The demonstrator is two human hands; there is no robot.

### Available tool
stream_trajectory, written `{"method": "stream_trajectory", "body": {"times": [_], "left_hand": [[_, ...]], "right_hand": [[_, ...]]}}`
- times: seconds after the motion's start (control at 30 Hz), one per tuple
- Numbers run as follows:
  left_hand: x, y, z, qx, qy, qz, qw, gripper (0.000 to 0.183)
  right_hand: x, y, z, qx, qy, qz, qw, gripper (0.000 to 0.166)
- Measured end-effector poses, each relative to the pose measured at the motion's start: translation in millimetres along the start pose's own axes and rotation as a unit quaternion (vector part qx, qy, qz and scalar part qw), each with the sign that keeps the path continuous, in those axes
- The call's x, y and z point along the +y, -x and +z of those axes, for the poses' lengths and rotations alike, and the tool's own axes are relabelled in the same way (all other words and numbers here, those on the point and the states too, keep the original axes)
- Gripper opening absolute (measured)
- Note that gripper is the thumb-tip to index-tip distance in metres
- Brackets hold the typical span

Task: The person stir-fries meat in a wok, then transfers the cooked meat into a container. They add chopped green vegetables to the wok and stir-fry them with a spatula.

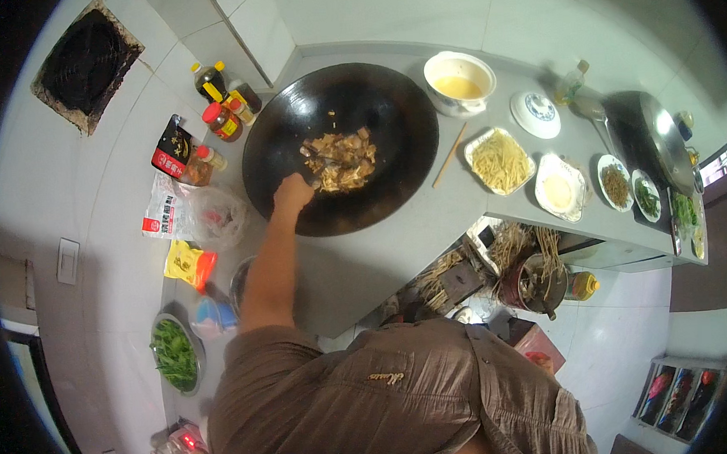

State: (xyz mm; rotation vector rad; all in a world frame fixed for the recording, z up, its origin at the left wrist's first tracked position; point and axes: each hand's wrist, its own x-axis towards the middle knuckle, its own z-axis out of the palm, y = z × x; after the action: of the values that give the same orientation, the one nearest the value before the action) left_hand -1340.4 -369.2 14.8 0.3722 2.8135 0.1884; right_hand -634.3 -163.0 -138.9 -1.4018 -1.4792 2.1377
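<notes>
My left hand (293, 195) is closed in a fist over the lower left part of a large dark wok (388, 102). A small greyish piece of a cooking utensil (316, 184) seems to show at its fingers; most of it is hidden. Just beyond the hand, browned chopped pieces of food (341, 157) lie heaped in the bottom of the wok, with a few bits scattered up its side. My right hand is out of view; only a bit of that forearm shows at the bottom edge.
Sauce bottles (213, 84), a red-lidded jar (222, 122) and seasoning bags (174, 152) stand left of the wok. Leafy greens fill a bowl (199, 359). Rightward are a lidless pot (458, 62), a stick (450, 154), shredded food in a dish (500, 161) and a second wok (642, 132).
</notes>
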Motion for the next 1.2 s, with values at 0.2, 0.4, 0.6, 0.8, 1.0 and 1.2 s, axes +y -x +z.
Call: {"method": "stream_trajectory", "body": {"times": [0.2, 0.4, 0.6, 0.8, 1.0, 1.2], "left_hand": [[-22, -13, -33, -0.017, 0.101, -0.029, 0.994, 0.02], [-16, -20, 11, 0.012, 0.184, -0.102, 0.978, 0.022], [-1, -4, -12, -0.144, 0.286, -0.097, 0.942, 0.023], [-17, -29, 7, -0.041, 0.316, -0.133, 0.938, 0.023], [0, -7, 2, -0.138, 0.3, -0.116, 0.937, 0.026], [-17, -12, -5, -0.082, 0.284, -0.098, 0.95, 0.023]], "right_hand": [[-9, -8, 0, 0.02, -0.063, 0.085, 0.994, 0.047], [7, -6, 8, 0.013, -0.01, 0.059, 0.998, 0.041], [1, -4, 8, -0.003, -0.011, 0.042, 0.999, 0.041], [-13, -5, 12, 0.023, -0.059, 0.062, 0.996, 0.048], [-13, -5, 9, 0.006, -0.111, 0.08, 0.991, 0.048], [-13, -9, 7, -0.008, -0.055, 0.081, 0.995, 0.045]]}}
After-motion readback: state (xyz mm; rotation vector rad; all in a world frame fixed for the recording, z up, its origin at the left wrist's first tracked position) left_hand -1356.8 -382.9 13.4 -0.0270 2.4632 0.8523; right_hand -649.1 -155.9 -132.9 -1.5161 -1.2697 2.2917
